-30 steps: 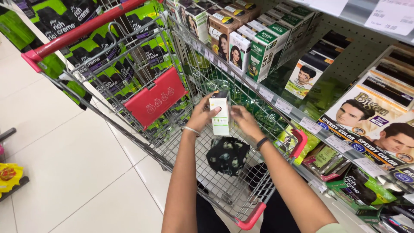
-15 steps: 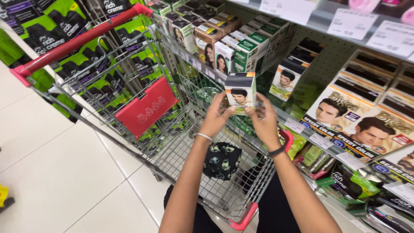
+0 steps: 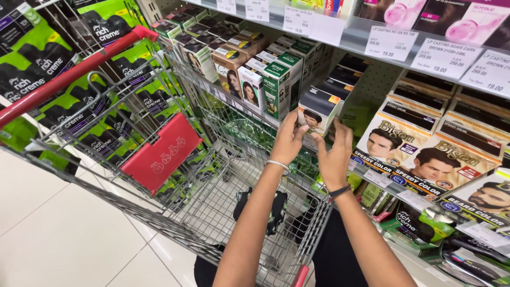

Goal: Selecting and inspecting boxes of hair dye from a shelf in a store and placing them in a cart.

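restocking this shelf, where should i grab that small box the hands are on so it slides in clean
Grip the small box by its two narrow side edges, as the left hand and right hand do, coming from the aisle side. It stands upright, front panel facing out, and neighbouring boxes probably crowd its left.

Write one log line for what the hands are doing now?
left hand: holds small box | right hand: holds same box | place: at shelf, above cart

A store shelf runs along the right, packed with upright hair-dye boxes in rows to its front edge. Price tags line the upper shelf's edge. A wire cart stands on the pale tile floor.
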